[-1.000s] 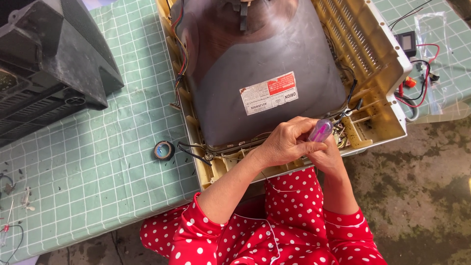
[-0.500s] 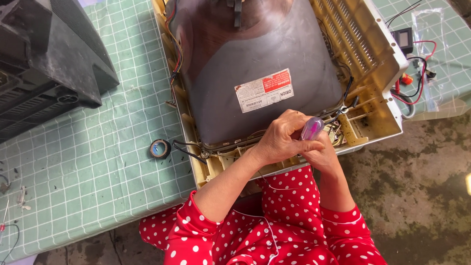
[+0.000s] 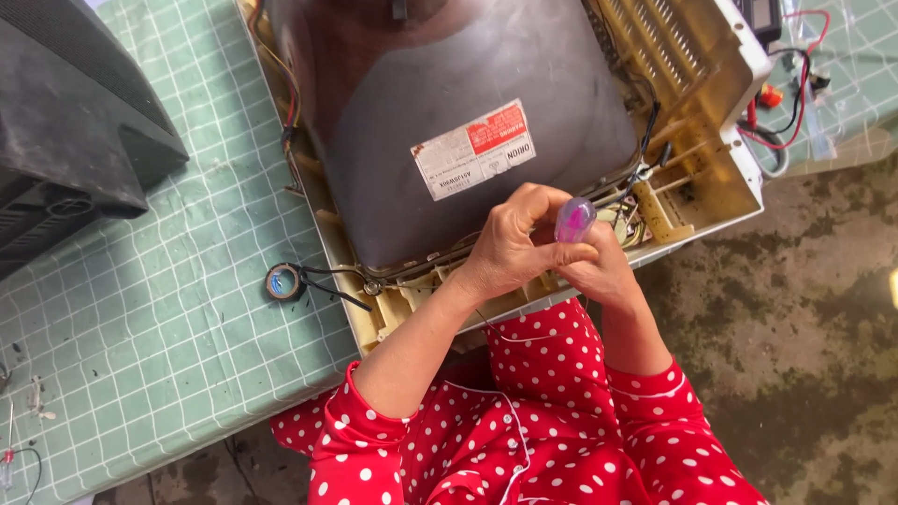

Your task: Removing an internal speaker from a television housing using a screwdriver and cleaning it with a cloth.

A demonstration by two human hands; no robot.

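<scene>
A grey picture tube with a red and white label lies face down in a cream television frame on the table. My left hand and my right hand meet at the frame's near edge. Both are closed around a screwdriver with a clear purple handle. The handle sticks up between my fingers, and the shaft and tip are hidden under my hands. Red sleeves with white dots cover both my arms.
A black television back cover stands at the left on the green grid mat. A small roll of black tape lies beside the frame, with a wire running to it. Red and black leads lie at the top right. Concrete floor is on the right.
My hands stay clasped on the purple handle at the same spot on the frame. Only the camera view has shifted slightly.
</scene>
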